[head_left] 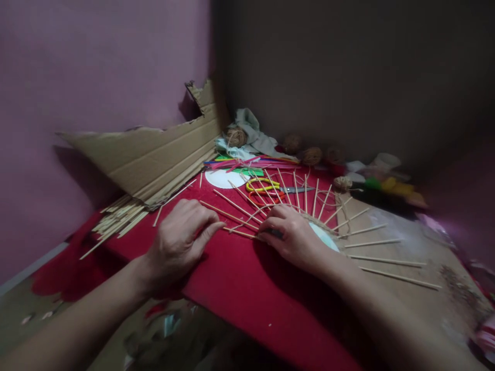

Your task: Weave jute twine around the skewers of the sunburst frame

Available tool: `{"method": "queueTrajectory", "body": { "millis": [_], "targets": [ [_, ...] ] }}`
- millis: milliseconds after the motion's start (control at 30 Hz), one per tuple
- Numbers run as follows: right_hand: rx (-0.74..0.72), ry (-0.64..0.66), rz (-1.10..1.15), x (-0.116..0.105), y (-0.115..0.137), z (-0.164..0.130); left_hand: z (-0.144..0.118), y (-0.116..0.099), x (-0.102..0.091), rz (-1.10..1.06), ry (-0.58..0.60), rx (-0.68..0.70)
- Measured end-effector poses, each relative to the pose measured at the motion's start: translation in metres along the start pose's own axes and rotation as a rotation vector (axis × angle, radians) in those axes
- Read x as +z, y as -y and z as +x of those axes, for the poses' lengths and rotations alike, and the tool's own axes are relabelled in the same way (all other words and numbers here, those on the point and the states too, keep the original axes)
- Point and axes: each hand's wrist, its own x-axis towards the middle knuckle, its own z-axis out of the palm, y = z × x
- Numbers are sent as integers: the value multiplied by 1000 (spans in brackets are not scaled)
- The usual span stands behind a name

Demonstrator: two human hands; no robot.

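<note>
Thin wooden sticks [235, 206] fan out around a pale blue disc [324, 237], which my right forearm and hand partly cover. Twine [335, 231] runs along the disc's edge between the sticks. My left hand [184, 234] is closed in a pinch on the outer end of the nearest wooden stick [240, 233]. At that stick's inner end, my right hand [288, 231] has its fingers bent and pressed together on it. A loose strand of twine crosses the sticks near my right fingertips; whether those fingers also grip it cannot be seen.
Scissors with yellow handles [263, 184] and an orange-handled pair [266, 197] lie behind the fan. A torn cardboard sheet [154, 159] leans left over a pile of sticks [124, 216]. Twine balls [235, 136], pink straws [266, 163] and a white disc [224, 179] sit farther back.
</note>
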Motion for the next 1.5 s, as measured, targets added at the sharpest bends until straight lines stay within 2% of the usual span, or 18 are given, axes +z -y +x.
{"method": "queueTrajectory", "body": {
  "millis": [100,200,267,400,500,600,767,833,900,967,1067,1133,1200,1333,1500],
  "targets": [
    [0,-5,18,0,1,-1,12,4,0,8,0,-24],
    [3,-5,59,0,3,-1,33,11,7,7,92,-64],
    [18,-30,111,-2,4,-1,52,16,14,-25,209,-102],
    [90,-99,186,-11,3,-3,89,20,36,-82,551,-169],
    [113,-109,140,-15,1,-11,106,18,53,-95,663,-143],
    [72,-144,-2,-12,5,-25,110,14,69,-63,664,-89],
    [25,-214,-144,-9,10,-56,106,14,87,-2,585,24],
    [77,-269,-163,-16,4,-66,106,15,90,10,580,-12],
    [193,-293,-187,-28,-8,-73,105,17,89,24,595,-58],
    [354,-242,-235,-43,-22,-75,104,18,87,29,605,-89],
    [564,-61,-322,-59,-40,-70,100,20,83,19,600,-128],
    [653,62,-328,-63,-46,-65,96,23,81,8,584,-166],
    [674,131,-341,-64,-48,-60,93,26,81,-19,562,-214],
    [641,171,-413,-66,-47,-55,90,33,82,-94,525,-227],
    [682,45,-487,-81,-37,-46,93,36,80,-157,574,-243]
  ]
}}
